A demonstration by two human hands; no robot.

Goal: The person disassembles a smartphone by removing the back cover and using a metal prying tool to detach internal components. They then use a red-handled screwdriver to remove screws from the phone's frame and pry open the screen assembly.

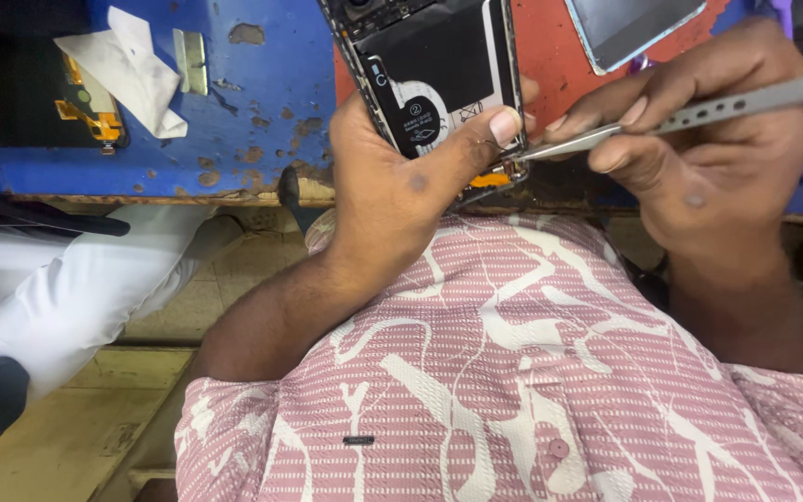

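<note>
Far left on the blue surface (262, 112): a black part with orange flex strips (85, 107), a crumpled white tissue (132, 70), a small metal plate (190, 60). Below the edge, a white-sleeved arm (85, 288) of another person. Centre: left hand (401, 177) grips an opened phone (434, 79), fingers behind, thumb pressed on the lower battery area; back cover already off, battery and internals exposed. Right hand (699, 130) pinches metal tweezers (643, 125), tips touching the phone's bottom corner beside an orange flex connector (490, 179). Judged: disassembly well along, work at the lower connector not finished; phone unreassembled. Upper right: a detached glass panel (629, 28) on the red mat (559, 65).
</note>
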